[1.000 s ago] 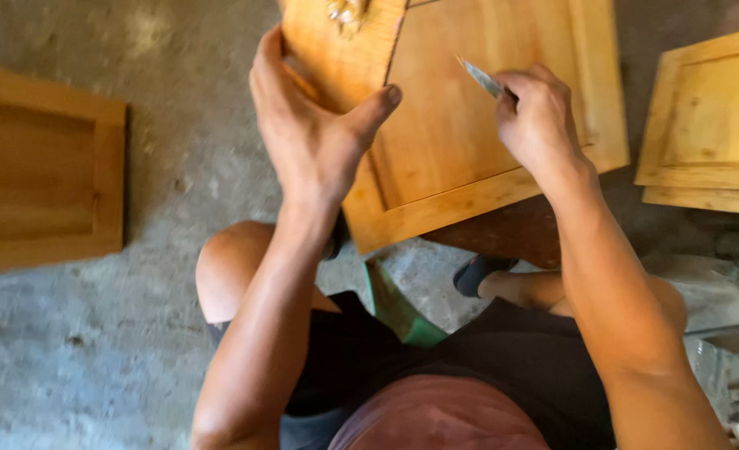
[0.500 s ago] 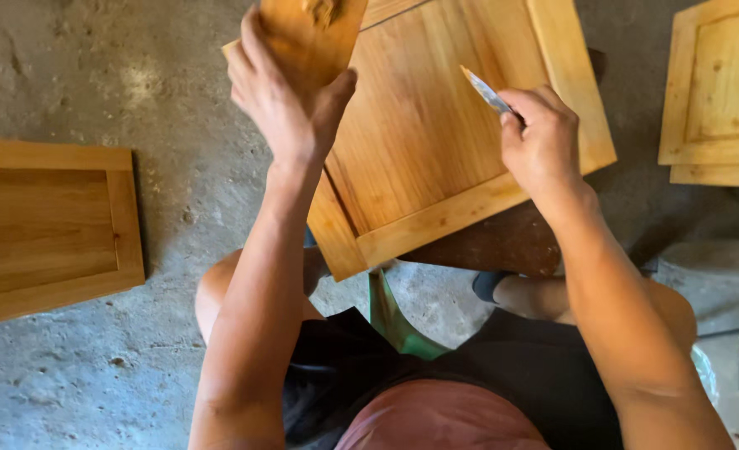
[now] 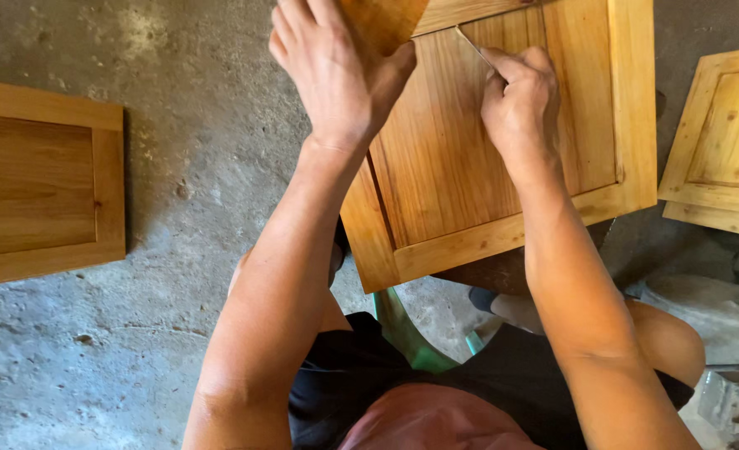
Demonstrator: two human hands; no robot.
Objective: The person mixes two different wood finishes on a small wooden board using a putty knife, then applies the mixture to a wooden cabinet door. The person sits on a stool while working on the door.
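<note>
A framed wooden cabinet door (image 3: pixel 461 183) lies across my lap on a dark support, its panel facing up. My left hand (image 3: pixel 336 75) grips a flat brown wooden piece (image 3: pixel 382 21) at the door's upper left, near the top edge of the view. My right hand (image 3: pixel 519 104) is closed around a thin metal blade tool (image 3: pixel 473 46), whose tip rests on the door's panel close to the upper frame groove.
Another wooden door (image 3: pixel 44 179) lies on the concrete floor (image 3: pixel 194 125) at the left. A third door (image 3: pixel 719 142) lies at the right edge. A green stool leg (image 3: pixel 407 333) shows under my knees, and grey rubble (image 3: pixel 711 317) sits at lower right.
The door has shifted nearer and straighter in view. My left hand stayed high on the brown piece, and my right hand moved the blade left toward the upper groove.
</note>
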